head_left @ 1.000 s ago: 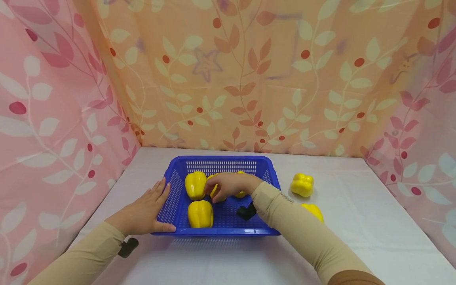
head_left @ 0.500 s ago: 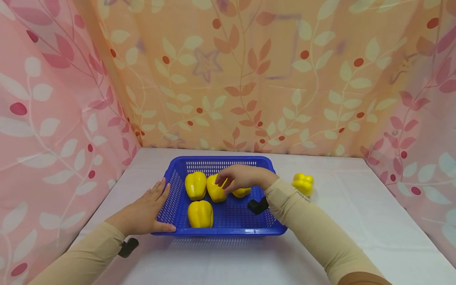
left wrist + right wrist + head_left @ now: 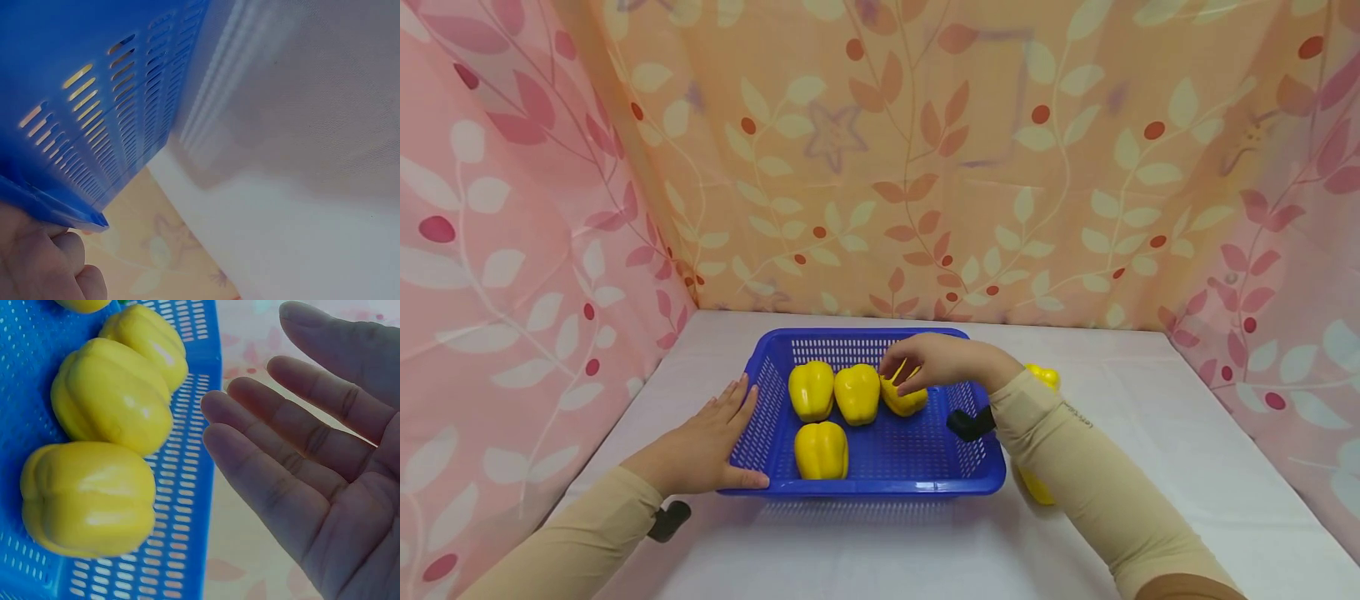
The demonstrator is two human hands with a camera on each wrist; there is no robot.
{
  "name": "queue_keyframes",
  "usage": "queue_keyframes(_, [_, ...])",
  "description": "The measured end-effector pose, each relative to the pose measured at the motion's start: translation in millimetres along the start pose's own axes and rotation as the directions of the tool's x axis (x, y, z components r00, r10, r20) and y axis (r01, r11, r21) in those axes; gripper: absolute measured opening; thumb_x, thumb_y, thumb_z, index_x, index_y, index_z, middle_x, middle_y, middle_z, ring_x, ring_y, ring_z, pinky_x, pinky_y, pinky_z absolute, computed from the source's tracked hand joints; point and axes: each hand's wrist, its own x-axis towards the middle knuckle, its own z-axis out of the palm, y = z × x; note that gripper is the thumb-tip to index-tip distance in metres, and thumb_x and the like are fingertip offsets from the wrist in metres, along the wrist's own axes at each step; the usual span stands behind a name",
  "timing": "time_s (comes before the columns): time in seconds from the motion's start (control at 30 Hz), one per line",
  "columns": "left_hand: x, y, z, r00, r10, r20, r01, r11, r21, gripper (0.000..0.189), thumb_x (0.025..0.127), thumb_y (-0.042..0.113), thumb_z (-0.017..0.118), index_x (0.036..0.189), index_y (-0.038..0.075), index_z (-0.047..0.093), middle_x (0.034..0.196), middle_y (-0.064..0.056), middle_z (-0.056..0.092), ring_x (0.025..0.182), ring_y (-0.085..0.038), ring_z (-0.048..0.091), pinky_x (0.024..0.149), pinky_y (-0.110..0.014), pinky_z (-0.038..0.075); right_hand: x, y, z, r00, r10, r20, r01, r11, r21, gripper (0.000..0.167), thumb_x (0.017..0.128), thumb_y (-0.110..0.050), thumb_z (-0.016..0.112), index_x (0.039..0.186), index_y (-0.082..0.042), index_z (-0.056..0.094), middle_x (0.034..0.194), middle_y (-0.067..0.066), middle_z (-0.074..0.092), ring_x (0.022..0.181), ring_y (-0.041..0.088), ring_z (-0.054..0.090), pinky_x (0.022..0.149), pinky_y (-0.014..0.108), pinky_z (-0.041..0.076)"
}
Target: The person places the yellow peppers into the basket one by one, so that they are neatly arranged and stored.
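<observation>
A blue perforated basket holds yellow bell peppers. Three of them, a left pepper, a middle pepper and a right pepper, line up toward the back. A fourth-corner front pepper sits nearer me at the left. My left hand rests on the basket's left side, fingers extended along it and thumb on the front rim. My right hand hovers over the back right, overlapping the right pepper in the head view. In the right wrist view its fingers are loosely extended, with nothing held.
Right of the basket, two more yellow peppers lie on the white-covered table: a far pepper and a near pepper, both partly hidden by the right sleeve. A floral curtain encloses the back and sides.
My right hand has withdrawn from the left-hand peppers, moving right and up over the back right pepper. The middle pepper is now fully uncovered. My left hand and the basket stay put.
</observation>
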Motion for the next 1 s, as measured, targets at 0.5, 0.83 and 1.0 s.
queue_keyframes(0.5, [-0.5, 0.4, -0.4, 1.000, -0.003, 0.002, 0.003, 1.000, -0.004, 0.121, 0.065, 0.078, 0.052, 0.144, -0.004, 0.012, 0.150, -0.024, 0.003, 0.137, -0.040, 0.005, 0.107, -0.056, 0.014, -39.8, 15, -16, 0.997, 0.024, -0.080, -0.028, 0.999, -0.041, 0.028, 0.083, -0.017, 0.068, 0.110, -0.018, 0.060, 0.107, -0.002, 0.062, 0.097, 0.014, 0.061, 0.080, 0.024, 0.051])
queue_keyframes(0.83, [0.1, -1.1, 1.9, 1.000, -0.004, -0.003, 0.004, 1.000, 0.009, 0.121, 0.064, 0.079, 0.051, 0.144, -0.003, 0.012, 0.151, -0.023, 0.003, 0.137, -0.040, 0.005, 0.107, -0.056, 0.015, -71.9, 28, -20, 0.990, 0.057, -0.126, -0.058, 0.998, -0.009, 0.028, 0.084, -0.023, 0.067, 0.110, -0.017, 0.060, 0.106, -0.001, 0.062, 0.096, 0.015, 0.061, 0.081, 0.027, 0.052])
queue_keyframes(1.0, [-0.4, -0.1, 0.6, 1.000, -0.010, 0.001, 0.010, 1.000, 0.000, 0.121, 0.064, 0.079, 0.052, 0.144, -0.003, 0.011, 0.151, -0.023, 0.002, 0.137, -0.040, 0.005, 0.107, -0.056, 0.014, -91.1, 37, -23, 0.982, 0.095, -0.161, -0.090, 0.995, 0.040, 0.026, 0.085, -0.020, 0.066, 0.110, -0.015, 0.061, 0.109, 0.006, 0.062, 0.099, 0.022, 0.061, 0.081, 0.029, 0.052])
